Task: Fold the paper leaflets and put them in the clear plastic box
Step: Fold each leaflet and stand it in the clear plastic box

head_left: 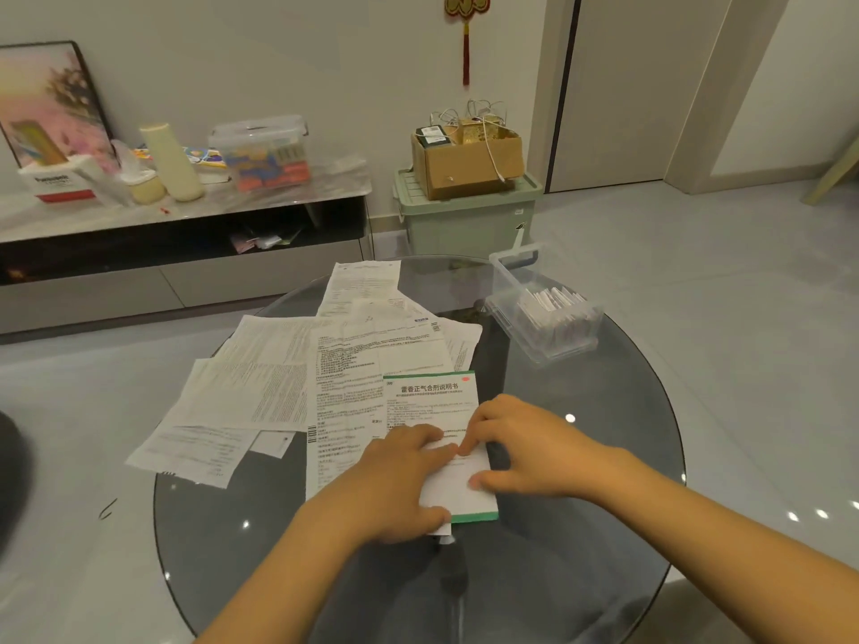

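Note:
A green-bordered paper leaflet (430,404) lies on the round glass table (581,457), its near half folded up over itself. My left hand (399,481) presses on the fold's left side, thumb at the near edge. My right hand (516,446) presses the right side, its fingertips meeting the left hand's at the crease. Several unfolded leaflets (260,388) lie spread to the left and behind. The clear plastic box (544,309) stands at the table's far right with several folded leaflets inside.
Beyond the table are a low cabinet (186,211) with a lidded clear box, bottles and a framed picture, and a green storage bin (465,211) with a cardboard box on top. Grey tiled floor surrounds the table.

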The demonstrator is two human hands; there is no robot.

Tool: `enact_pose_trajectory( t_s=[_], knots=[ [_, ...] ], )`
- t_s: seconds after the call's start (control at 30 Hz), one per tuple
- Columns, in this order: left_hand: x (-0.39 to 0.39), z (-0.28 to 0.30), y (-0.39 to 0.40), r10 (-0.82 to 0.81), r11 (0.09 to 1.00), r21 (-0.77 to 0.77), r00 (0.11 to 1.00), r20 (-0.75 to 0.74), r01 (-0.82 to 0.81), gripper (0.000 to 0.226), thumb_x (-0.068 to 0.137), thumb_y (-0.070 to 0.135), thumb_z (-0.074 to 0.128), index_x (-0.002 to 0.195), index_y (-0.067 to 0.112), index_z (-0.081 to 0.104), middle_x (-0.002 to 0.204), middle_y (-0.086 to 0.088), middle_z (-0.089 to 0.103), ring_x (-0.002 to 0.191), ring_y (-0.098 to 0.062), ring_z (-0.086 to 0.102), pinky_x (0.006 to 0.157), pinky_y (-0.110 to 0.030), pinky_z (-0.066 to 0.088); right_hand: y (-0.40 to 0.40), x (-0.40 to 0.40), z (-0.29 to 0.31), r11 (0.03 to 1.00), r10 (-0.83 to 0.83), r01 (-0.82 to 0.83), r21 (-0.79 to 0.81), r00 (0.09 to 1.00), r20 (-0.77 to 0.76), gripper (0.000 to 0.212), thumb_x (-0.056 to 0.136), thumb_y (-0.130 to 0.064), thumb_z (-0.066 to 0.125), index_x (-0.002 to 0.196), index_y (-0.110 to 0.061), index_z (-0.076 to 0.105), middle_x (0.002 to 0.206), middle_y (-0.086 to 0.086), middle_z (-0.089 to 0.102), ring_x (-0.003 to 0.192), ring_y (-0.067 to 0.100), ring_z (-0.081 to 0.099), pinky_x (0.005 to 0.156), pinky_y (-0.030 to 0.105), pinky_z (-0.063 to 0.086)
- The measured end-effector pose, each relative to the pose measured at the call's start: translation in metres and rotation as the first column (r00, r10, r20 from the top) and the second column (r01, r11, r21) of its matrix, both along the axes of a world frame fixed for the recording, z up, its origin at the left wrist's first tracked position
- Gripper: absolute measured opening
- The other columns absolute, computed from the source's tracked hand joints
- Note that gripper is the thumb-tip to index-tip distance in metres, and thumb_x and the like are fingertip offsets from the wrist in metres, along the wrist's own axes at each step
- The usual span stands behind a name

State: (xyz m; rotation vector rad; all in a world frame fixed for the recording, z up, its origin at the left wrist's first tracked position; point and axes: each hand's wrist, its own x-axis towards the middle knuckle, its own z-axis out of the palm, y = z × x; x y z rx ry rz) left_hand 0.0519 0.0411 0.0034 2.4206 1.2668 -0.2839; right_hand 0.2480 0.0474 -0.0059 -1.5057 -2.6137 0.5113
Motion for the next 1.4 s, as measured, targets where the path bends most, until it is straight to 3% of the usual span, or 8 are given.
enact_pose_trajectory(
  t_s=[0.23, 0.47, 0.57, 0.77, 0.83, 0.97, 1.17, 1.4],
  knots=[
    [-0.007, -0.002, 0.003, -0.018, 0.999, -0.047, 1.0, 0.009, 0.018, 0.087, 0.083, 0.046, 0.063, 0.15, 0.035, 0.007, 0.156, 0.013, 0.003, 0.143, -0.012, 0.004, 0.117, -0.031, 0.011, -0.004, -0.001, -0.004, 0.993, 0.088, -0.086, -0.075, 0.996, 0.017, 0.074, 0.067, -0.056, 0.074, 0.129, -0.033, 0.043, 0.134, -0.012, 0.035, 0.126, 0.007, 0.025, 0.105, 0.022, 0.029],
    [-0.011, -0.001, 0.002, 0.015, 0.997, -0.083, 0.994, 0.106, -0.006, 0.071, 0.086, 0.042, 0.059, 0.146, 0.038, 0.023, 0.156, 0.014, 0.012, 0.143, -0.009, 0.009, 0.116, -0.03, 0.014, -0.007, -0.005, 0.0, 0.994, 0.097, -0.099, -0.039, 0.994, -0.04, 0.027, 0.081, -0.037, 0.06, 0.107, -0.027, 0.06, 0.116, -0.007, 0.056, 0.111, 0.012, 0.046, 0.097, 0.027, 0.04],
    [-0.015, 0.011, 0.001, 0.078, 0.991, -0.126, 0.976, 0.204, -0.053, 0.051, 0.086, 0.042, 0.061, 0.134, 0.036, 0.045, 0.14, 0.016, 0.042, 0.127, -0.004, 0.037, 0.102, -0.021, 0.031, -0.004, -0.003, 0.004, 0.995, 0.009, -0.019, -0.095, 0.995, -0.097, 0.026, 0.083, -0.035, 0.051, 0.096, -0.017, 0.064, 0.097, 0.0, 0.065, 0.09, 0.018, 0.057, 0.081, 0.039, 0.049],
    [-0.024, 0.015, 0.012, 0.335, 0.942, -0.163, 0.855, 0.397, -0.294, 0.024, 0.084, 0.037, 0.065, 0.106, 0.031, 0.057, 0.099, 0.015, 0.06, 0.086, -0.002, 0.057, 0.074, -0.022, 0.047, 0.004, 0.0, 0.006, 0.969, -0.226, 0.18, -0.171, 0.924, -0.31, 0.011, 0.095, -0.028, 0.049, 0.084, -0.031, 0.049, 0.078, -0.006, 0.059, 0.067, 0.012, 0.054, 0.06, 0.023, 0.042],
    [-0.023, 0.011, 0.016, 0.397, 0.917, -0.144, 0.815, 0.422, -0.372, 0.027, 0.084, 0.033, 0.065, 0.107, 0.033, 0.051, 0.1, 0.015, 0.058, 0.085, 0.0, 0.055, 0.069, -0.02, 0.044, 0.008, -0.002, 0.002, 0.946, -0.313, 0.251, -0.206, 0.874, -0.372, 0.003, 0.095, -0.029, 0.049, 0.095, -0.026, 0.049, 0.087, 0.0, 0.064, 0.075, 0.015, 0.06, 0.068, 0.028, 0.051],
    [-0.018, 0.0, 0.025, 0.507, 0.85, -0.107, 0.747, 0.431, -0.515, 0.037, 0.085, 0.028, 0.065, 0.114, 0.029, 0.041, 0.106, 0.006, 0.057, 0.082, -0.007, 0.055, 0.057, -0.018, 0.038, 0.016, -0.006, -0.005, 0.913, -0.404, 0.325, -0.245, 0.798, -0.448, 0.04, 0.089, -0.03, 0.061, 0.123, -0.025, 0.042, 0.09, 0.0, 0.066, 0.077, 0.011, 0.063, 0.071, 0.024, 0.054],
    [-0.016, -0.012, 0.027, 0.498, 0.847, -0.013, 0.784, 0.371, -0.532, 0.093, 0.081, 0.027, 0.07, 0.148, 0.03, 0.006, 0.138, -0.001, 0.033, 0.119, -0.018, 0.044, 0.089, -0.026, 0.042, 0.016, -0.016, -0.016, 0.921, -0.385, 0.324, -0.216, 0.844, -0.373, 0.077, 0.082, -0.019, 0.069, 0.139, -0.038, 0.02, 0.089, -0.008, 0.056, 0.076, 0.012, 0.061, 0.072, 0.023, 0.055],
    [-0.016, -0.02, 0.029, 0.224, 0.919, 0.255, 0.93, 0.293, -0.301, 0.037, 0.085, 0.031, 0.064, 0.12, 0.032, 0.054, 0.121, 0.013, 0.036, 0.121, -0.013, 0.032, 0.096, -0.022, 0.02, 0.018, -0.014, -0.017, 0.957, -0.29, 0.278, -0.082, 0.932, -0.218, 0.028, 0.087, -0.027, 0.064, 0.115, -0.026, 0.061, 0.102, -0.004, 0.047, 0.085, 0.011, 0.051, 0.079, 0.019, 0.042]
  ],
)
